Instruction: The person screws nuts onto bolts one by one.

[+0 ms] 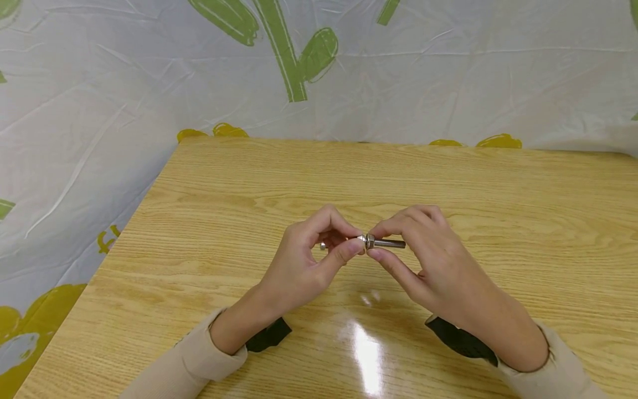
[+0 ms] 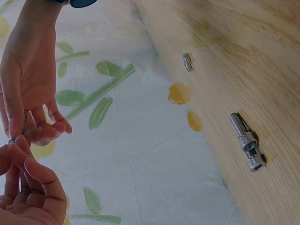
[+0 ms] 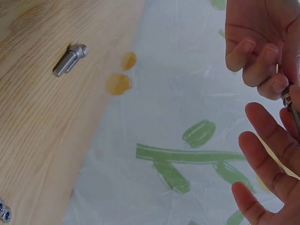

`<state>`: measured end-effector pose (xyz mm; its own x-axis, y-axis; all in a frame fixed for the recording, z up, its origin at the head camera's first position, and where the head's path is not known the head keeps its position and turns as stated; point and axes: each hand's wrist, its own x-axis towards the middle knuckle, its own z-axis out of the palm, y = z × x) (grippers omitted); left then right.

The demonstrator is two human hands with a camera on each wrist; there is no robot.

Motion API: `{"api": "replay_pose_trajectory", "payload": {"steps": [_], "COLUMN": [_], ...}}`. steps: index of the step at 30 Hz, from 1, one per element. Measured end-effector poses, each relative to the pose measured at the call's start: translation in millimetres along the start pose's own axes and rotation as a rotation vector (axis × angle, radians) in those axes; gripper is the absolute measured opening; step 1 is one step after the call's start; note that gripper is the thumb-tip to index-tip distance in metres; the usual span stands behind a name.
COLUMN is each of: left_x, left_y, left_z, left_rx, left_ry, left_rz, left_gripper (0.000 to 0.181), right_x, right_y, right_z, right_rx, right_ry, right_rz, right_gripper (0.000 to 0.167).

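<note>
Above the table, my left hand (image 1: 306, 263) and right hand (image 1: 441, 263) meet at a metal bolt (image 1: 391, 244) held roughly level. A hex nut (image 1: 370, 241) sits around its shank, and the threaded end points right. Thumb and index finger of the left hand pinch the bolt's left part, whose details the fingertips cover. The right thumb and index finger pinch the nut; the other right fingers (image 3: 260, 157) are spread loosely in the right wrist view. Through the left hand's gap a small silver piece (image 1: 323, 245) shows; whether it belongs to the held bolt is unclear.
Two socket-head bolts (image 2: 246, 140) lie side by side on the wooden table (image 1: 239, 177) in the left wrist view. Two nuts (image 2: 187, 62) lie apart from them near the edge. A white cloth (image 1: 399, 83) with printed plants hangs behind the table.
</note>
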<state>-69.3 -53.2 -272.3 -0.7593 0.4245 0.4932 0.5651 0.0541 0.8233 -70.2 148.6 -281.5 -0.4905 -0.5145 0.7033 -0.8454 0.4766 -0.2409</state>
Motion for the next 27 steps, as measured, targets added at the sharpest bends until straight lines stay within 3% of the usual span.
{"api": "replay_pose_trajectory", "payload": {"steps": [9, 17, 27], "left_x": [0.2, 0.2, 0.1], "left_y": [0.2, 0.2, 0.6], "left_z": [0.3, 0.3, 0.6], "left_rx": [-0.005, -0.005, -0.001], "left_ry": [0.005, 0.001, -0.003], "left_rz": [-0.001, 0.01, 0.009], "left_gripper": [0.008, 0.008, 0.008], "right_x": [3.0, 8.2, 9.3], "right_y": [-5.2, -12.8, -13.2], "right_z": [-2.4, -5.9, -5.5], "right_rx": [0.003, 0.002, 0.002], "right_ry": [-0.019, -0.062, -0.057], "right_rz": [0.026, 0.076, 0.063], "right_gripper": [0.024, 0.044, 0.046]}}
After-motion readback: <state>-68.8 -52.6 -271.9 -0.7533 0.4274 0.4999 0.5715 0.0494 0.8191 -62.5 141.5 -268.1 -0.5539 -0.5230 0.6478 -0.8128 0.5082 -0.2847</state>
